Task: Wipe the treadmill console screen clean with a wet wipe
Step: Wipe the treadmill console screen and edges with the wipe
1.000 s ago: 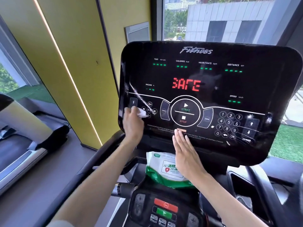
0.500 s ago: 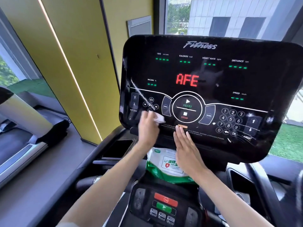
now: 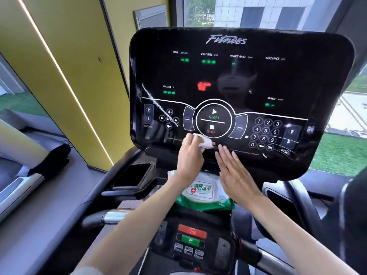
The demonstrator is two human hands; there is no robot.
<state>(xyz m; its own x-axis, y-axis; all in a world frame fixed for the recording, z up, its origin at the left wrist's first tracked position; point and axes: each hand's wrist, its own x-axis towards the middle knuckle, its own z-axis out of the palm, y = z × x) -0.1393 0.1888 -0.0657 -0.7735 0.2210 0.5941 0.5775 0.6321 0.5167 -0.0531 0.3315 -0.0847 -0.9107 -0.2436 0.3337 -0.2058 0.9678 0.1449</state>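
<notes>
Centre frame: black treadmill console (image 3: pixel 238 80), glossy, readouts lit green, partial red digits mid-screen.

Left hand (image 3: pixel 189 155): fingers curled on a scrunched white wipe (image 3: pixel 205 141), pressing it to the glass. The wipe sits at lower centre of the console, just under the STOP mark of the START/STOP ring (image 3: pixel 213 118).

Right hand (image 3: pixel 234 171): flat, fingers straight and together, gripping nothing. Fingertips touch the console's bottom strip just right of the wipe, below and left of the number keypad (image 3: pixel 265 133).

White streak (image 3: pixel 156 105) runs diagonally across the left side of the console, through the incline and volume buttons. More pale scuffs at lower right near the speed arrows.

Green-and-white wipe pack (image 3: pixel 200 192) lies below the console, between the forearms, top edge hidden by the hands. Below it, bottom centre: small control panel (image 3: pixel 191 238) with one red and one green button.

Left of frame: yellow wall (image 3: pixel 69 56) with a thin light strip. Window (image 3: pixel 258 10) at upper right, building outside.
</notes>
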